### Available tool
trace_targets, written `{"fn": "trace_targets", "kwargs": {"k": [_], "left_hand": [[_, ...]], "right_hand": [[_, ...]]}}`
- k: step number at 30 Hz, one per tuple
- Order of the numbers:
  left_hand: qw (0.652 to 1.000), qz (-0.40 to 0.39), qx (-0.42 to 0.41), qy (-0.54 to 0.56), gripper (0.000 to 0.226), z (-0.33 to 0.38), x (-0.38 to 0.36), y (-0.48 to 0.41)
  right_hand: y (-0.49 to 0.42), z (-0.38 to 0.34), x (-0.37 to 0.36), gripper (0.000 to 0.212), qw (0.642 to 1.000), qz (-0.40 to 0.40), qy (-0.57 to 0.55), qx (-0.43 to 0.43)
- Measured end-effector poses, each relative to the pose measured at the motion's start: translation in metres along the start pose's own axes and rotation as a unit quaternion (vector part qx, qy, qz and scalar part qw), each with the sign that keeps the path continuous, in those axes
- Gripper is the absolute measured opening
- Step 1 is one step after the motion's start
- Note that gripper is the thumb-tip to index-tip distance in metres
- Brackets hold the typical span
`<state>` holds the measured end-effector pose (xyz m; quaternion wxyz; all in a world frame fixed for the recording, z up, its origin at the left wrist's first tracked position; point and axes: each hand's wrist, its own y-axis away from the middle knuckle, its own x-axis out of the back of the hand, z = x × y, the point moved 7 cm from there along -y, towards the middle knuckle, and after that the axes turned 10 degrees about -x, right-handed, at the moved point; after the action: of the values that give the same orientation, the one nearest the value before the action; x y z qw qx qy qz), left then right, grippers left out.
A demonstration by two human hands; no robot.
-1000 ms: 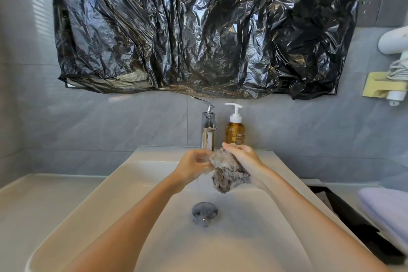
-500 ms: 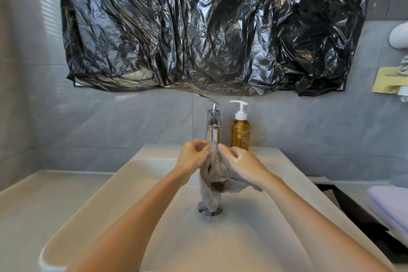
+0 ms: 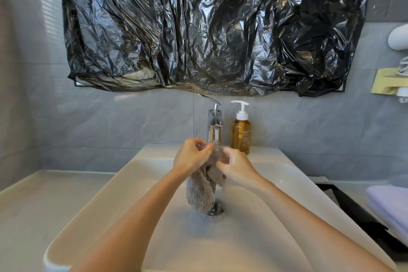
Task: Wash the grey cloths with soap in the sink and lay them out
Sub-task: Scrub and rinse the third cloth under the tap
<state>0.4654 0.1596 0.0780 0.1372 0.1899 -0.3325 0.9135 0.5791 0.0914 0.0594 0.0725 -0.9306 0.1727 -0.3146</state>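
Note:
A wet grey cloth (image 3: 202, 190) hangs over the white sink (image 3: 106, 201), its lower end just above the drain (image 3: 215, 210). My left hand (image 3: 191, 157) pinches the cloth's top edge under the chrome faucet (image 3: 214, 125). My right hand (image 3: 235, 166) grips the same bunched top from the right, fingers curled. An amber soap pump bottle (image 3: 241, 132) stands right of the faucet on the sink's back ledge. Water wets the basin around the drain.
A crumpled black plastic sheet (image 3: 209, 28) covers the wall above the sink. A pale counter (image 3: 28, 210) lies to the left. At the right are a folded light towel (image 3: 390, 207), a black mat (image 3: 357, 216) and a yellow wall holder (image 3: 385, 81).
The cloth was balled up between both hands; it has since been let down and now hangs long from its top edge. Both hands rose slightly toward the faucet.

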Motion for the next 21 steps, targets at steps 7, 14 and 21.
{"fn": "trace_targets", "kwargs": {"k": [7, 14, 21], "left_hand": [[0.985, -0.162, -0.033, 0.058, 0.025, 0.014, -0.020, 0.011], [0.971, -0.228, -0.048, -0.055, 0.020, -0.004, -0.033, 0.011], [0.961, -0.172, 0.000, -0.218, 0.029, -0.031, -0.004, 0.004]], "right_hand": [[-0.007, 0.006, 0.038, 0.024, 0.991, 0.134, -0.022, -0.014], [-0.005, -0.004, 0.051, 0.029, 0.977, 0.155, -0.143, 0.008], [-0.002, -0.005, 0.058, 0.031, 0.976, 0.183, -0.113, 0.037]]}}
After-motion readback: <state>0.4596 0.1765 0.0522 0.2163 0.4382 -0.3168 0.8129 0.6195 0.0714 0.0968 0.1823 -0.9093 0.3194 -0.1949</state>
